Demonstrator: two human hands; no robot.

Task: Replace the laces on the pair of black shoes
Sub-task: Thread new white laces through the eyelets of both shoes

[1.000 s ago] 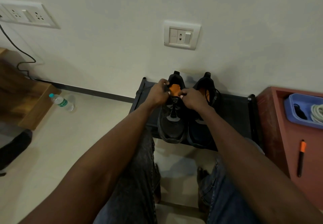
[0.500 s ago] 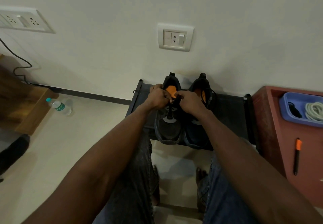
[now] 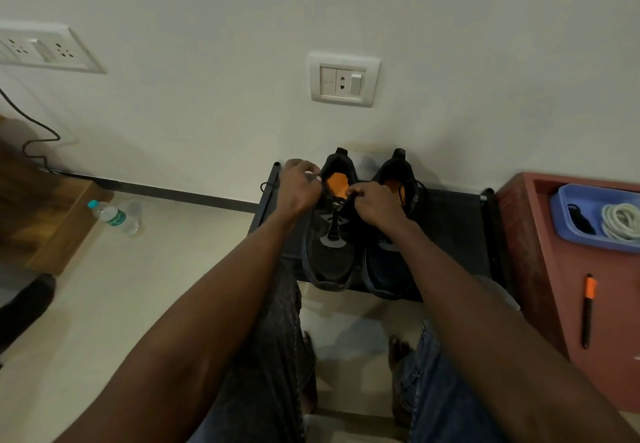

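Note:
Two black shoes with orange insoles stand side by side on a low black rack against the wall, toes toward me. The left shoe still has a black lace running up its middle. My left hand is curled at that shoe's left collar and grips the lace end there. My right hand pinches the black lace at the top eyelets, just below the orange insole. The right shoe sits partly under my right wrist, loose lace hanging at its far side.
A red cabinet at the right carries a blue tray holding a coiled white lace and a dark item, plus an orange-capped pen. A water bottle lies on the floor left. My bare feet rest below the rack.
My left hand has moved outward and up to the left of the shoe's collar, pulling lace with it. My right hand stays at the top eyelets. The camera has shifted slightly.

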